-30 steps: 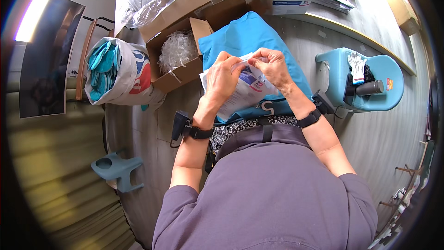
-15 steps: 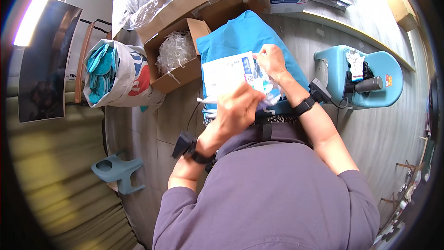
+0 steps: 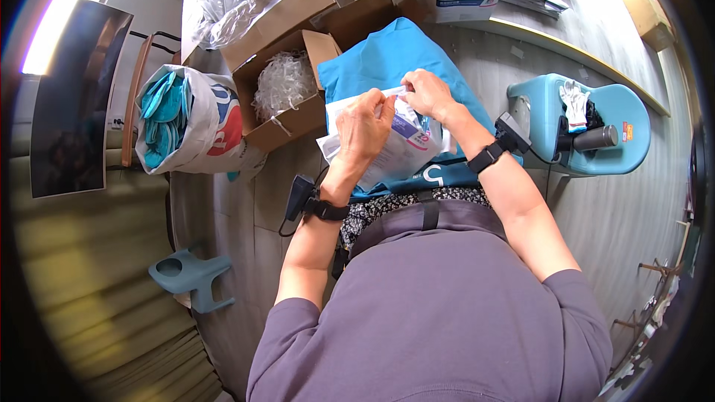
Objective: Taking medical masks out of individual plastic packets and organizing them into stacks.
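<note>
White-and-blue printed pouch [image 3: 412, 134], thin pliable film, held over the blue cloth [image 3: 387, 48]; contents indistinct. Left hand [image 3: 363, 128], blurred at the pouch's seven o'clock half a second ago, is now at its top edge, thumb and fingertips pinching it. Right hand [image 3: 430, 94] pinches that edge toward one o'clock. Ten o'clock: cardboard box [image 3: 289, 130], tangled clear strands [image 3: 283, 82] inside, bottom hidden.

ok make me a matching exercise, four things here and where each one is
1. printed packet
2. teal flat pieces
3. clear strips
4. dark cylinder

A. on the light-blue seat
B. pinched by left hand and right hand
C. inside the open cardboard box
D. in the white bag

Pairs: 1-B, 2-D, 3-C, 4-A
</note>
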`<control>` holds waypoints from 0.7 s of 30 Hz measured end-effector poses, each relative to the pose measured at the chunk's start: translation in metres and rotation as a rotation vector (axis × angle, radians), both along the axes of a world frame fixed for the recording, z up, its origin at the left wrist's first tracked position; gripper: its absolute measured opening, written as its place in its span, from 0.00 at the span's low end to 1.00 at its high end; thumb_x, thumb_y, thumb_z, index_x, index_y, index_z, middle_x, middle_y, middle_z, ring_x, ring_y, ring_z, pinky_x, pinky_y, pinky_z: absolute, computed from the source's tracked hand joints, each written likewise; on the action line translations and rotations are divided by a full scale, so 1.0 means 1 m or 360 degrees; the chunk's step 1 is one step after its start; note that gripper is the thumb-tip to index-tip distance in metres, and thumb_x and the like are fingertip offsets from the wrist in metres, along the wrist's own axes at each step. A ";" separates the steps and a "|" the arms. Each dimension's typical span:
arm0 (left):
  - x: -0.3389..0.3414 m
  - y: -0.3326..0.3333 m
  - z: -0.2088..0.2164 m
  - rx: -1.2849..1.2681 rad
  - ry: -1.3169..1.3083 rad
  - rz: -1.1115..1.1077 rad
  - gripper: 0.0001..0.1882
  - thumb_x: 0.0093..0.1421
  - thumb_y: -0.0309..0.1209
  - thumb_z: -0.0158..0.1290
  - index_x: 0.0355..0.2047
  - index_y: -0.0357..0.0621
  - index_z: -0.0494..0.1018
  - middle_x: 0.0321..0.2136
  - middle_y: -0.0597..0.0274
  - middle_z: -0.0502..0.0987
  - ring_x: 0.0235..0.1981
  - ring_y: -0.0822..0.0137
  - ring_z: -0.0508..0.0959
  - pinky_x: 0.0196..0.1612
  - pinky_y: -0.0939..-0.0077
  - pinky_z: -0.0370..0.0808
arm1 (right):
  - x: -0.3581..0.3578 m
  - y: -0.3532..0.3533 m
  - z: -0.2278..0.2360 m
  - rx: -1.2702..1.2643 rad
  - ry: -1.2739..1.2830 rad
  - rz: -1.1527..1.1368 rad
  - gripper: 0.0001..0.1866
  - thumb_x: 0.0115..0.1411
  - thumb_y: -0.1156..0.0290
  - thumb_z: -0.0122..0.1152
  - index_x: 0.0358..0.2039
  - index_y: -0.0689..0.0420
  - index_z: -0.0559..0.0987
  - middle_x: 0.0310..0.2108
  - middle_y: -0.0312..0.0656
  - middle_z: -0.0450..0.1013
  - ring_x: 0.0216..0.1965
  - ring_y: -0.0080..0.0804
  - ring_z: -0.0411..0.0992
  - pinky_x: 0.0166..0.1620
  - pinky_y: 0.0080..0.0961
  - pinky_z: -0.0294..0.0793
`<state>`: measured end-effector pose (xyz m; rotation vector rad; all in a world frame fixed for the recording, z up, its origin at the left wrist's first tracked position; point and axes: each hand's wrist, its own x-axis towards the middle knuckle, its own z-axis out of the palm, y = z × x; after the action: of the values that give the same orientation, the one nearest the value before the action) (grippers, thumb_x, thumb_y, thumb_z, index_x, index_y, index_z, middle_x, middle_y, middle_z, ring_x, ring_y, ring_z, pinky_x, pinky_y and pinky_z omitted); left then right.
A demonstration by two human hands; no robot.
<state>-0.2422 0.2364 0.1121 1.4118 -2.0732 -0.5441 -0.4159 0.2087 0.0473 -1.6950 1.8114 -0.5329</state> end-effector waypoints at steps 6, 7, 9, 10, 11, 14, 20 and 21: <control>0.009 -0.011 -0.011 -0.0169 -0.0120 0.0024 0.10 0.57 0.34 0.59 0.38 0.46 0.79 0.36 0.55 0.77 0.35 0.52 0.79 0.38 0.61 0.74 | -0.001 0.018 0.020 -0.0325 -0.0558 0.0078 0.05 0.55 0.74 0.66 0.30 0.58 0.78 0.34 0.41 0.77 0.34 0.34 0.76 0.39 0.30 0.74; 0.010 -0.012 -0.011 -0.0177 -0.0144 -0.0022 0.11 0.56 0.34 0.59 0.39 0.47 0.79 0.38 0.56 0.77 0.35 0.52 0.79 0.38 0.61 0.75 | -0.001 0.020 0.024 -0.0403 -0.0713 0.0100 0.04 0.55 0.76 0.65 0.29 0.59 0.77 0.32 0.41 0.76 0.31 0.32 0.75 0.38 0.29 0.74; 0.008 -0.011 -0.007 -0.0128 -0.0205 -0.0042 0.09 0.55 0.35 0.60 0.36 0.47 0.80 0.34 0.58 0.77 0.33 0.55 0.80 0.37 0.63 0.75 | -0.001 0.024 0.029 -0.0313 -0.0998 0.0083 0.05 0.55 0.81 0.64 0.29 0.59 0.76 0.27 0.37 0.75 0.29 0.21 0.74 0.35 0.22 0.73; 0.006 -0.011 -0.001 -0.0119 -0.0218 -0.0067 0.09 0.55 0.35 0.60 0.35 0.47 0.80 0.33 0.59 0.78 0.33 0.55 0.80 0.36 0.63 0.74 | -0.003 0.025 0.028 -0.0352 -0.1027 0.0084 0.04 0.56 0.81 0.64 0.30 0.59 0.77 0.27 0.36 0.75 0.30 0.20 0.74 0.35 0.21 0.73; 0.004 -0.010 0.005 -0.0110 -0.0230 -0.0092 0.08 0.55 0.35 0.61 0.33 0.47 0.80 0.32 0.59 0.78 0.32 0.56 0.80 0.35 0.64 0.74 | -0.005 0.025 0.029 -0.0390 -0.1055 0.0086 0.04 0.57 0.81 0.63 0.30 0.60 0.77 0.27 0.35 0.76 0.31 0.19 0.74 0.35 0.19 0.73; 0.004 -0.009 0.013 -0.0110 -0.0130 -0.0120 0.06 0.55 0.34 0.60 0.29 0.46 0.80 0.28 0.59 0.77 0.30 0.56 0.79 0.34 0.64 0.74 | 0.000 0.029 0.036 -0.0266 -0.1569 -0.0113 0.02 0.58 0.81 0.63 0.30 0.61 0.78 0.24 0.31 0.75 0.33 0.17 0.75 0.37 0.15 0.73; 0.008 -0.010 0.009 -0.0096 -0.0224 -0.0202 0.06 0.54 0.32 0.59 0.27 0.43 0.78 0.26 0.57 0.76 0.28 0.55 0.78 0.32 0.63 0.73 | 0.010 0.041 0.030 -0.0384 -0.1276 -0.0140 0.03 0.58 0.81 0.63 0.26 0.63 0.79 0.29 0.35 0.77 0.32 0.17 0.75 0.37 0.15 0.75; 0.009 -0.012 0.010 -0.0053 -0.0197 -0.0271 0.06 0.54 0.31 0.59 0.26 0.42 0.78 0.25 0.57 0.75 0.27 0.55 0.77 0.32 0.63 0.73 | 0.014 0.043 0.032 -0.0501 -0.1187 -0.0144 0.03 0.57 0.81 0.62 0.26 0.63 0.79 0.29 0.35 0.77 0.32 0.18 0.75 0.37 0.15 0.75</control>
<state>-0.2328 0.2246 0.1224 1.2864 -2.3050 -0.4981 -0.4019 0.2515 0.0797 -1.3282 1.2956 -1.3394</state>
